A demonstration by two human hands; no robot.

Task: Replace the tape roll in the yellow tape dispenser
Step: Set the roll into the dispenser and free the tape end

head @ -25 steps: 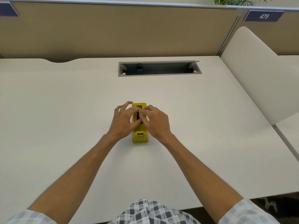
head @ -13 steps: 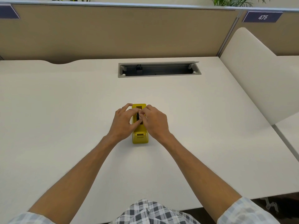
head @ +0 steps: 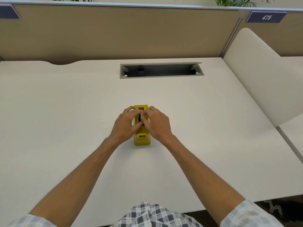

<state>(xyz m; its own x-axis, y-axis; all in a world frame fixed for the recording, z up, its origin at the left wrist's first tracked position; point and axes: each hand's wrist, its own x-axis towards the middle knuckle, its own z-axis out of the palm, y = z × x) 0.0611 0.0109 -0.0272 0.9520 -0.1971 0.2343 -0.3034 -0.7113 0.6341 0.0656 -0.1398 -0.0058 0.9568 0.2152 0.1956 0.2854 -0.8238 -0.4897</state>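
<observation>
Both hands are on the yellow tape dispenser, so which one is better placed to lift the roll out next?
Probably the right hand: its fingers curl over the open slot of the yellow tape dispenser, pinching something small there. The left hand grips the dispenser's side, better suited to steadying it.

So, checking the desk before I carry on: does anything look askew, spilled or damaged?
Nothing stands out. The yellow plastic tape dispenser stands upright on the white desk, with the left hand and right hand working at its top.

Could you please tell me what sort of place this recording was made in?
Most likely an open-plan office: a white desk with a built-in cable tray, a tan partition behind it, and a workstation number plate reading 475.
</observation>
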